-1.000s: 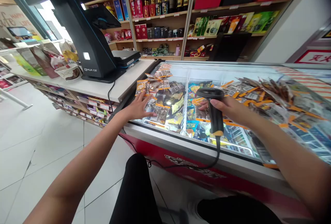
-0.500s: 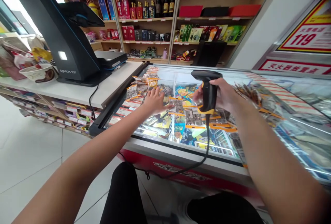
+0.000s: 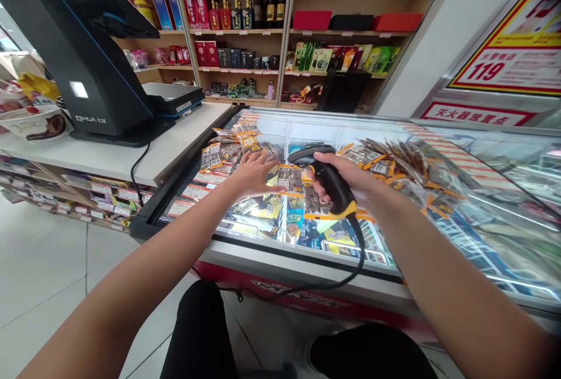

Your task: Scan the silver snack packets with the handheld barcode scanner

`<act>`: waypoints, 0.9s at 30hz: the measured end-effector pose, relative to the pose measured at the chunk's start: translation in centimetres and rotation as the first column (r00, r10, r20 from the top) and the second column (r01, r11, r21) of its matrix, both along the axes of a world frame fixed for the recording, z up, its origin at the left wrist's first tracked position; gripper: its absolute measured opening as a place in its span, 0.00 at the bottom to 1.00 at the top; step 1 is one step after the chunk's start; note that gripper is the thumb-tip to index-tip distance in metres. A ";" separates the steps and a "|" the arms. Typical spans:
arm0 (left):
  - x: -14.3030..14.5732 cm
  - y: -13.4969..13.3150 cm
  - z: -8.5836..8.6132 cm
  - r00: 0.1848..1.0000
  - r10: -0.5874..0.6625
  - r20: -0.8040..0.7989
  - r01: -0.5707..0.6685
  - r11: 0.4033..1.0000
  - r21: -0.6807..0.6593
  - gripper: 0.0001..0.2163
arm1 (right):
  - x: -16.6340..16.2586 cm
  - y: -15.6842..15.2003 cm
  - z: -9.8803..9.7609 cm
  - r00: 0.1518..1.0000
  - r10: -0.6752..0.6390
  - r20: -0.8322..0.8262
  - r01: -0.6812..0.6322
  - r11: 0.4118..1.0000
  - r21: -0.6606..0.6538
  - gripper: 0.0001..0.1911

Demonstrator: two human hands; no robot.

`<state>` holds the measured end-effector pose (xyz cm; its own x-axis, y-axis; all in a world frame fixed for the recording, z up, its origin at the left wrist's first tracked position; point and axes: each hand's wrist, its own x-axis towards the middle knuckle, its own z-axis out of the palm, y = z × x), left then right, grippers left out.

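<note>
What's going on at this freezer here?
A person in a shop holds a corded barcode scanner in the right hand, angled toward the orange-edged snack packets spread over the glass lid of a chest freezer. The left hand lies flat and open on those packets, beside the scanner. A checkout terminal stands on the counter to the left.

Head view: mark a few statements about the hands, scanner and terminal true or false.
1. The right hand grips a black scanner with a yellow band. True.
2. The left hand grips a bottle. False: it lies open on packets on the freezer lid.
3. The scanner's cable hangs over the freezer's front edge. True.
4. The terminal stands on the freezer. False: it stands on the white counter to the left.
</note>
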<state>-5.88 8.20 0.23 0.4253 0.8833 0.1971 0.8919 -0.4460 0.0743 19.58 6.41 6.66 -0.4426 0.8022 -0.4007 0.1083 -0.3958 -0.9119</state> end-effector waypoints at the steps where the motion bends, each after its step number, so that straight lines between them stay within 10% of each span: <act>1: 0.1 0.0 0.0 1.000 0.010 -0.003 -0.010 1.000 0.001 0.44 | -0.1 0.0 0.0 1.000 0.003 0.006 -0.003 1.000 -0.005 0.21; 17: -3.3 -0.5 2.5 0.988 0.029 0.150 -0.026 0.999 -0.026 0.24 | -0.2 0.2 -1.0 0.993 0.038 -0.113 -0.023 0.991 0.131 0.22; 27: -4.3 -0.1 2.1 0.980 -0.061 0.189 0.103 0.970 -0.220 0.33 | -1.3 0.0 -2.7 0.993 0.042 0.109 -0.072 0.957 0.282 0.31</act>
